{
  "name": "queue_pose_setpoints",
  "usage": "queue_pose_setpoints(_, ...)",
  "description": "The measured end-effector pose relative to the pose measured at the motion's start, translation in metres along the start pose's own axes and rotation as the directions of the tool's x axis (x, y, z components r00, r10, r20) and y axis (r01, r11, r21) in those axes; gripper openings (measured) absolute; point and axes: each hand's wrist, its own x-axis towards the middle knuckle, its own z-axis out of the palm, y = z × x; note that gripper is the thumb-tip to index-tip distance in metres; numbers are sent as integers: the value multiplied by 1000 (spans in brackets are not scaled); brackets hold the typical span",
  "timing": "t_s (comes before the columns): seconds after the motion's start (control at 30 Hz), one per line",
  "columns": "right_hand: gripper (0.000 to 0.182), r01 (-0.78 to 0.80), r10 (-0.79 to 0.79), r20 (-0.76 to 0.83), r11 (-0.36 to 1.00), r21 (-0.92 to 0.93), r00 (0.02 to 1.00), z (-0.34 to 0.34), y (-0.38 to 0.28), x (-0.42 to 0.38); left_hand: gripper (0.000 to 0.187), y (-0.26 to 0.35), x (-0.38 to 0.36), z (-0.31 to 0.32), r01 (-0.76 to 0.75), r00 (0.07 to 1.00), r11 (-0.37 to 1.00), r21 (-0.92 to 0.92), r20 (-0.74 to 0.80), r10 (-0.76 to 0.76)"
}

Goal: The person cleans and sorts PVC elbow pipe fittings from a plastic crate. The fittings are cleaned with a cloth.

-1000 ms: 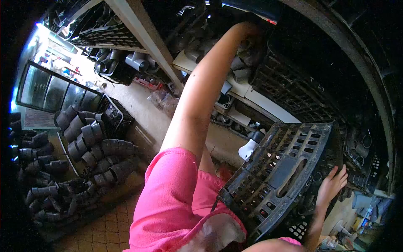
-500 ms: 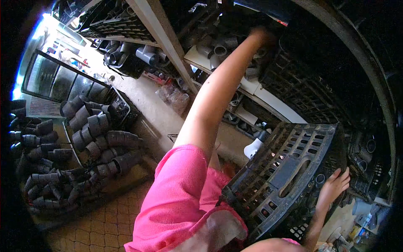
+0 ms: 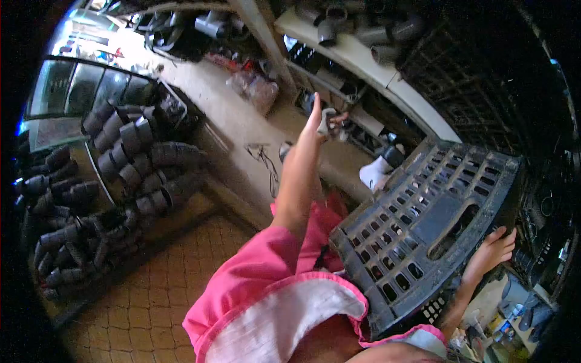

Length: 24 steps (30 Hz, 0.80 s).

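Note:
My left hand (image 3: pixel 327 121) is stretched out in front of me above the floor. Its fingers are curled round a small grey pipe fitting (image 3: pixel 328 123), partly hidden and slightly blurred. A dirty black plastic crate (image 3: pixel 439 227) with slotted sides is tilted against my body on the right. My right hand (image 3: pixel 493 251) grips the crate's outer edge, fingers wrapped over it. The crate's inside is mostly out of sight.
Shelves (image 3: pixel 339 36) at the top carry more grey pipe fittings (image 3: pixel 387 36). Dark fittings (image 3: pixel 133 157) are piled at left beside a glass-paned frame (image 3: pixel 85 91). A plastic bag (image 3: pixel 257 94) and a white fitting (image 3: pixel 375 172) stand further off.
My left hand has come down from the upper shelf and now holds a pipe fitting. The crate appears slightly higher and flatter in view, with my right hand still on it.

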Motion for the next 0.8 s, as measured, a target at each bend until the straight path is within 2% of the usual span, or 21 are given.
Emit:
queue_pose_setpoints(0.03, 45, 38, -38, -32, 999, -22, 999, 0, 2, 5, 54, -34, 30, -18, 177, 984, 954, -243, 44, -171)
queue_pose_setpoints(0.1, 42, 10, -10, -5, 1000, 7, 1000, -9, 2, 7, 44, -68, 26, -21, -82, 988, 995, -60, -138, 73)
queue_pose_setpoints(0.13, 43, 20, -20, -5, 999, 35, 1000, -7, 3, 7, 36, -79, 33, -36, 13, 949, 996, 90, -316, 16)
queue_pose_setpoints(0.17, 43, 30, -29, -6, 998, 64, 1000, -6, 3, 6, 34, -80, 20, -49, 35, 980, 999, 25, -196, -29)
queue_pose_setpoints(0.23, 42, 81, -72, -74, 989, 122, 995, -5, 5, 4, 30, -71, -20, -66, 112, 975, 989, 93, -201, -92)
queue_pose_setpoints(0.33, 40, 203, -172, -157, 955, 215, 973, -8, -3, 4, 31, -65, -46, -81, 121, 988, 979, 166, -118, -102)
queue_pose_setpoints(0.43, 40, 368, -358, -96, 861, 351, 929, -3, -37, -2, 34, -87, -26, -98, -36, 991, 822, 568, -84, 101)
queue_pose_setpoints(0.5, 41, 471, -528, -1, 757, 453, 849, 11, -76, -19, 36, -113, 0, -116, 155, 965, 589, 793, -249, 82)
queue_pose_setpoints(0.57, 42, 597, -726, 130, 642, 482, 676, 38, -134, -46, 38, -148, 18, -141, 290, 931, 267, 919, -335, 144)
queue_pose_setpoints(0.6, 42, 670, -811, 188, 569, 478, 554, 59, -165, -60, 42, -153, 25, -158, 311, 950, 145, 939, -305, -64)
queue_pose_setpoints(0.67, 44, 832, -914, 290, 386, 399, 285, 111, -225, -92, 40, -154, 25, -178, 304, 952, 21, 952, -303, -51)
queue_pose_setpoints(0.73, 46, 968, -920, 392, 110, 227, 13, 169, -275, -125, 37, -149, 38, -191, 323, 944, -64, 944, -326, -54)
queue_pose_setpoints(0.77, 47, 993, -887, 448, -82, 87, -113, 199, -295, -139, 35, -152, 52, -203, 296, 949, -129, 947, -306, -74)
queue_pose_setpoints(0.8, 48, 959, -836, 498, -282, -32, -229, 227, -310, -147, 35, -162, 63, -207, 333, 943, -130, 934, -332, 29)
